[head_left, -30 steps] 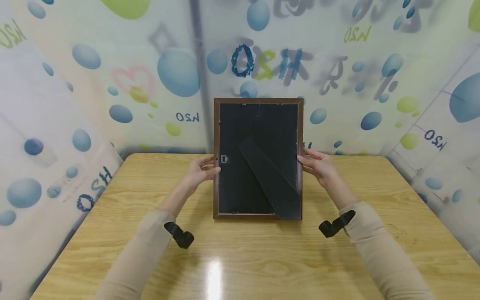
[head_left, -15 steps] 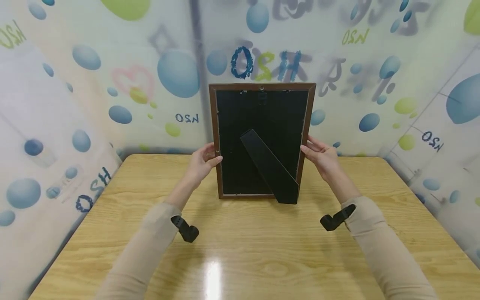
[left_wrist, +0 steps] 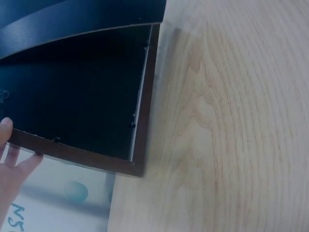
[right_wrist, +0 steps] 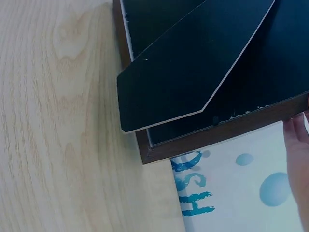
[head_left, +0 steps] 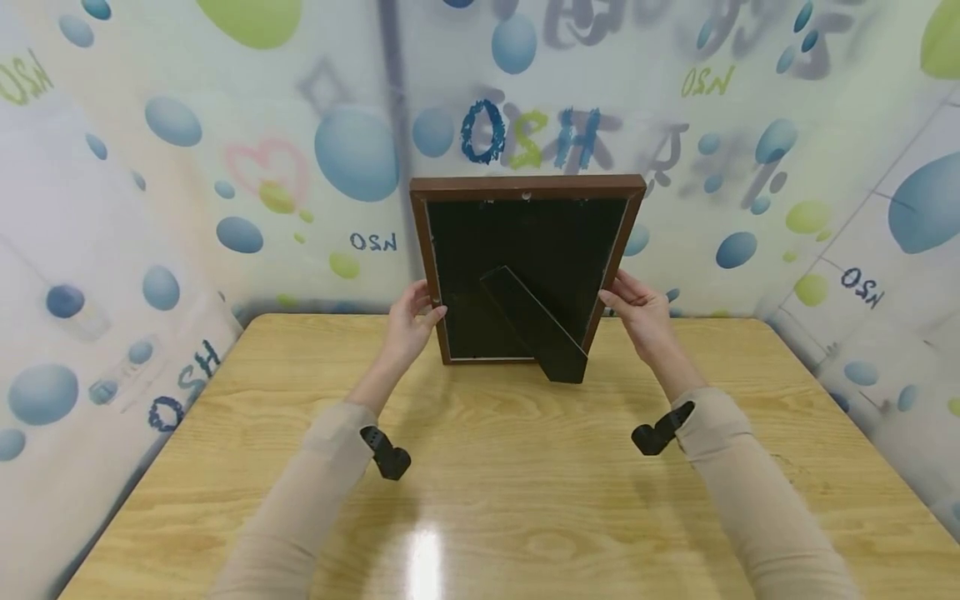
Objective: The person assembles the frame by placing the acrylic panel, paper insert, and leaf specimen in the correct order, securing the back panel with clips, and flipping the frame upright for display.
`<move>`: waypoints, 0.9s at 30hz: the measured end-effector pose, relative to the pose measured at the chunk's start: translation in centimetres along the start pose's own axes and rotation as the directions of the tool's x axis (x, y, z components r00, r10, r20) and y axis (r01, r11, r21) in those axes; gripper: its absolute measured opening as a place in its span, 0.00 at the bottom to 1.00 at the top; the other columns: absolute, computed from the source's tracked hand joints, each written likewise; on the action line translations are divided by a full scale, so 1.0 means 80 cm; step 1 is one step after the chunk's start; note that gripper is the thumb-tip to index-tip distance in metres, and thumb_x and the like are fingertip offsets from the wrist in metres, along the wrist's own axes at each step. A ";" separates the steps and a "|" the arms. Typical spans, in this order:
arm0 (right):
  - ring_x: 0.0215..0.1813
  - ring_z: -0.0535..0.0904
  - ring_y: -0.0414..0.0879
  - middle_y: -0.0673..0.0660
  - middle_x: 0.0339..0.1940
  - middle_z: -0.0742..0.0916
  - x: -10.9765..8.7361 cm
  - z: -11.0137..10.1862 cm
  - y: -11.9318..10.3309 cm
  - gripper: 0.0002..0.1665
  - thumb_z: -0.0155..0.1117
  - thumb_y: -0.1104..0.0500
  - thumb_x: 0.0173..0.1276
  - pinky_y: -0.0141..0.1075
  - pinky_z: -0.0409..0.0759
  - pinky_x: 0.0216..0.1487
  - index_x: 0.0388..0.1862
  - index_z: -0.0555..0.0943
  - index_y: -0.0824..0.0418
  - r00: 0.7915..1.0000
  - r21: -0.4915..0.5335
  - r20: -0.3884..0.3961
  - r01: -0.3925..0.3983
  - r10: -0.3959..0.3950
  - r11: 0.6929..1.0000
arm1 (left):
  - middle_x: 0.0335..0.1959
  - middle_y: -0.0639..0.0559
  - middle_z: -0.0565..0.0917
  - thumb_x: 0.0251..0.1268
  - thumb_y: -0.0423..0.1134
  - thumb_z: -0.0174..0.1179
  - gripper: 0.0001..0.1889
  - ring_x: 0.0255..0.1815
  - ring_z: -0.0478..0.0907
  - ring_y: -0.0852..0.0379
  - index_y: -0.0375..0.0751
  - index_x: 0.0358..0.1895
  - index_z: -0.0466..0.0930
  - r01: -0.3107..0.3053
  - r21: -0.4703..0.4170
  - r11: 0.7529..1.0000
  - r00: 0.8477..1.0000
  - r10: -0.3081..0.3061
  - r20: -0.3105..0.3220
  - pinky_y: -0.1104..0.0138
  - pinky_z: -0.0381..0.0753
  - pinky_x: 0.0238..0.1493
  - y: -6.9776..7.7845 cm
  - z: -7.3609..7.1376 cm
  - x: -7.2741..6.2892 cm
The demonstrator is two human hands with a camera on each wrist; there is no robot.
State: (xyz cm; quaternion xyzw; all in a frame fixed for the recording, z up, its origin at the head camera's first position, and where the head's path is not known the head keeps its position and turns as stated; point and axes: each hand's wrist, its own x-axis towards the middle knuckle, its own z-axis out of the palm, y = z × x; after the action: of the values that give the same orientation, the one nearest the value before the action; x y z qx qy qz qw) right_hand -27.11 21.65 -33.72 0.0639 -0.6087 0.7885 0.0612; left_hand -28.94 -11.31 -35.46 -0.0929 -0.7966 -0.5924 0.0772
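Note:
A brown picture frame (head_left: 465, 242) stands with its black back facing me, its top tilted toward me in the head view. A black easel leg (head_left: 536, 325) slants down its back to the lower right. My left hand (head_left: 408, 321) grips the left side, thumb on the near face and fingers behind. On the opposite side, my right hand (head_left: 641, 312) holds the edge the same way. Both wrist views show a lower corner of the picture frame (left_wrist: 137, 150) close over the wood, and the leg (right_wrist: 183, 72) sticks out past the bottom edge in the right wrist view.
The wooden table (head_left: 495, 467) spreads out in front of the picture frame. Behind it rises a patterned wall (head_left: 300, 100) with blue and green drops, and more walls close in at both sides. Each wrist carries a black strap mount (head_left: 386, 454).
Both hands have lifted and tilted the picture frame: its bottom edge is higher in the head view and farther back, while its top leans toward me and looks wider.

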 end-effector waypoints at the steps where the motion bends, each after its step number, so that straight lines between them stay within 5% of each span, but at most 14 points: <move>1: 0.46 0.80 0.28 0.36 0.37 0.86 0.001 0.000 0.003 0.26 0.58 0.69 0.62 0.41 0.54 0.71 0.57 0.75 0.50 1.000 0.000 0.004 0.001 -0.001 1.000 | 0.64 0.37 0.66 0.63 0.32 0.55 0.29 0.65 0.65 0.43 0.31 0.66 0.56 0.007 0.009 1.000 1.000 -0.007 0.000 0.56 0.67 0.64 -0.002 0.000 0.001; 9: 0.43 0.81 0.30 0.38 0.36 0.87 0.005 -0.002 0.019 0.25 0.55 0.73 0.62 0.20 0.76 0.48 0.44 0.82 0.42 0.999 0.056 -0.017 0.041 -0.040 0.998 | 0.61 0.34 0.68 0.62 0.31 0.56 0.28 0.62 0.67 0.41 0.30 0.64 0.59 -0.058 0.059 0.997 0.998 0.057 0.016 0.56 0.67 0.64 -0.008 0.001 0.008; 12: 0.44 0.81 0.30 0.38 0.37 0.86 0.008 -0.003 0.020 0.25 0.56 0.72 0.62 0.21 0.76 0.49 0.54 0.78 0.49 0.999 0.060 -0.027 0.038 -0.036 0.998 | 0.61 0.33 0.69 0.63 0.33 0.56 0.27 0.62 0.68 0.42 0.30 0.64 0.59 -0.072 0.093 0.993 0.997 0.071 0.020 0.56 0.67 0.64 -0.009 0.000 0.013; 16: 0.44 0.80 0.29 0.37 0.38 0.84 0.006 -0.002 0.019 0.28 0.61 0.61 0.62 0.22 0.76 0.50 0.62 0.70 0.63 0.997 -0.119 -0.078 -0.031 0.022 0.992 | 0.60 0.33 0.70 0.63 0.34 0.56 0.27 0.62 0.68 0.42 0.31 0.63 0.60 -0.074 0.109 0.991 0.997 0.074 0.010 0.56 0.67 0.64 -0.010 -0.001 0.016; 22: 0.34 0.78 0.28 0.42 0.36 0.80 -0.013 0.003 0.027 0.20 0.64 0.45 0.57 0.26 0.80 0.45 0.39 0.78 0.59 0.953 -0.432 -0.244 -0.270 0.177 0.860 | 0.63 0.35 0.67 0.64 0.36 0.55 0.28 0.65 0.65 0.44 0.33 0.65 0.59 -0.054 0.084 0.995 0.998 0.050 0.043 0.58 0.67 0.65 -0.010 -0.003 0.019; 27: 0.38 0.80 0.32 0.59 0.50 0.81 -0.030 0.011 0.041 0.32 0.61 0.41 0.59 0.41 0.77 0.55 0.51 0.77 0.66 0.970 -0.617 -0.074 -0.228 0.233 0.753 | 0.62 0.35 0.68 0.64 0.37 0.54 0.28 0.64 0.65 0.43 0.32 0.65 0.59 -0.062 0.107 0.992 0.996 0.056 0.065 0.58 0.65 0.66 -0.012 -0.004 0.017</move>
State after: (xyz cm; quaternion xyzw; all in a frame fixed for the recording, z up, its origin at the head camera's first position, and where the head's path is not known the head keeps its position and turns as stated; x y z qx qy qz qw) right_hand -25.26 19.94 -37.04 -0.0324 -0.8374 0.5452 -0.0210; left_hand -30.46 -11.82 -35.97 -0.1303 -0.8265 -0.5425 0.0749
